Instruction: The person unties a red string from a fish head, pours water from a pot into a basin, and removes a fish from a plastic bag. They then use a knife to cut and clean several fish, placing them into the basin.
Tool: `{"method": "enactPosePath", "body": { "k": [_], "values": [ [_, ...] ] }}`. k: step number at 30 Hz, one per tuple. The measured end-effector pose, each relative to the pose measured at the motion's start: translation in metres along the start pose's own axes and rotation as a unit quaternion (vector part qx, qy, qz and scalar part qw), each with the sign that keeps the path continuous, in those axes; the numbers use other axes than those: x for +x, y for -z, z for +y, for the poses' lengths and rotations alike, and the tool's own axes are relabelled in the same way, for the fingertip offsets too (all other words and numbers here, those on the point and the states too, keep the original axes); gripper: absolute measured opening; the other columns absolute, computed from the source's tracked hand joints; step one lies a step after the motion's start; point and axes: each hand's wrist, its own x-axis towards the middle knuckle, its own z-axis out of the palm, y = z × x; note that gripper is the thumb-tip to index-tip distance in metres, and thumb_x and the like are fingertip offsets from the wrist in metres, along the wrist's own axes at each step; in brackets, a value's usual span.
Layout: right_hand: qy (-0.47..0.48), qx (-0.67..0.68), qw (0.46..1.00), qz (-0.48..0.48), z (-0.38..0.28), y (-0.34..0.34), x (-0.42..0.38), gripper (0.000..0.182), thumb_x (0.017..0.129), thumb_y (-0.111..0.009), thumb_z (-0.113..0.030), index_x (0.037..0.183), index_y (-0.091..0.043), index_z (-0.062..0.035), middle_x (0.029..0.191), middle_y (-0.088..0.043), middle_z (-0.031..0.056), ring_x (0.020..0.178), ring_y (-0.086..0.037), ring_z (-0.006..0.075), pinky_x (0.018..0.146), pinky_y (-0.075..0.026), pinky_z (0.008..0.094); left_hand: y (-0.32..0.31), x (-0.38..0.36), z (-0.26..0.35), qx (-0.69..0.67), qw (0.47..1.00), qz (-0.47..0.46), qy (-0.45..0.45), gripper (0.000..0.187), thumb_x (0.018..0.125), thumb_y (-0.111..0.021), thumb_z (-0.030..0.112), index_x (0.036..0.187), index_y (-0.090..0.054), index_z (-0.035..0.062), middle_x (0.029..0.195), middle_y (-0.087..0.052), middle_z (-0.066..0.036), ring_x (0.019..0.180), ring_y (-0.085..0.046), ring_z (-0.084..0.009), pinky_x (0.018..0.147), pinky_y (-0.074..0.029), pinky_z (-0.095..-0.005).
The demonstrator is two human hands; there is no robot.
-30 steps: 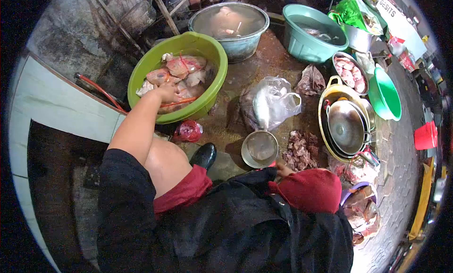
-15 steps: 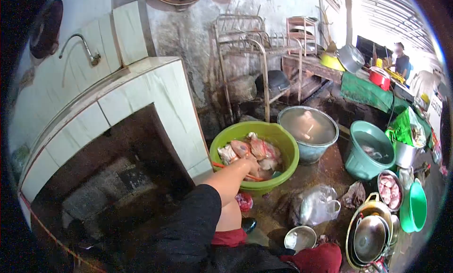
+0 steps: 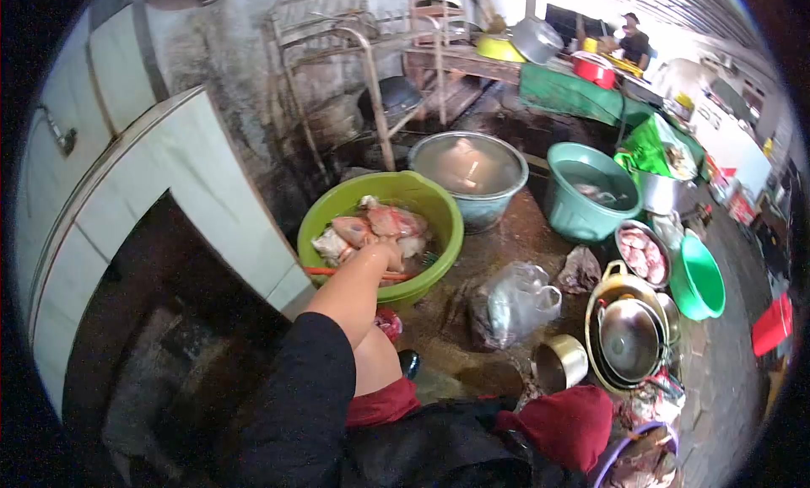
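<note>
My left hand (image 3: 385, 253) reaches down into a lime-green basin (image 3: 445, 235), over wet pinkish-white pieces of meat or fish (image 3: 392, 221) in cloudy water. Its fingers go down among the pieces and are hidden, so I cannot tell whether they grip one. An orange rod (image 3: 321, 271) lies across the basin's near side and passes behind my forearm. My right hand is out of sight. In front of my knees a small metal pot (image 3: 567, 361) stands tilted, its mouth toward the left.
Behind the basin is a metal tub (image 3: 515, 187) of cloudy water, with a teal bucket (image 3: 591, 220) to its right. A plastic bag (image 3: 515, 307), nested pans (image 3: 629, 340) and a green basin (image 3: 700, 277) sit on the wet floor. At left rises a tiled counter (image 3: 198, 150). A person (image 3: 634, 43) stands far back.
The view has swung right, so the scene sits further left. The small metal pot has tipped and shifted right relative to the bag. My left hand stays in the basin.
</note>
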Motion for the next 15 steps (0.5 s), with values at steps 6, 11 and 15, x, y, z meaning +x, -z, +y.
{"method": "enactPosePath", "body": {
  "k": [6, 11, 15],
  "values": [
    [-0.055, 0.006, 0.998, 0.033, 0.038, 0.0, -0.044, 0.032, 0.083, -0.056, -0.022, 0.105, -0.055, 0.0006, 0.09, -0.062, 0.0142, 0.082, -0.06, 0.0231, 0.072, -0.047, 0.0337, 0.045, -0.05, 0.049, -0.046, 0.998, 0.016, -0.039, 0.051, 0.073, -0.06, 0.037, 0.121, -0.052, 0.0222, 0.131, -0.039, -0.012, 0.126, -0.028, -0.0291, 0.104, -0.013, -0.0555],
    [-0.075, 0.01, 0.996, 0.046, 0.078, -0.003, -0.093, 0.032, 0.083, -0.056, -0.023, 0.104, -0.055, 0.0007, 0.09, -0.063, 0.0147, 0.083, -0.06, 0.0232, 0.072, -0.046, 0.0335, 0.028, -0.02, 0.047, 0.009, 0.995, 0.028, -0.094, 0.05, 0.073, -0.06, 0.037, 0.121, -0.052, 0.0259, 0.131, -0.035, -0.009, 0.126, -0.027, -0.0288, 0.1, -0.026, -0.0525],
    [-0.101, 0.004, 0.994, 0.049, 0.091, 0.001, -0.124, 0.032, 0.082, -0.056, -0.024, 0.103, -0.056, 0.0008, 0.09, -0.063, 0.0151, 0.083, -0.06, 0.0233, 0.073, -0.046, 0.0334, 0.038, -0.046, 0.068, 0.061, 0.991, 0.075, -0.091, 0.044, 0.075, -0.062, 0.036, 0.117, -0.055, 0.0235, 0.124, -0.046, -0.008, 0.119, -0.039, -0.0275, 0.098, -0.033, -0.0442]
  ]
}}
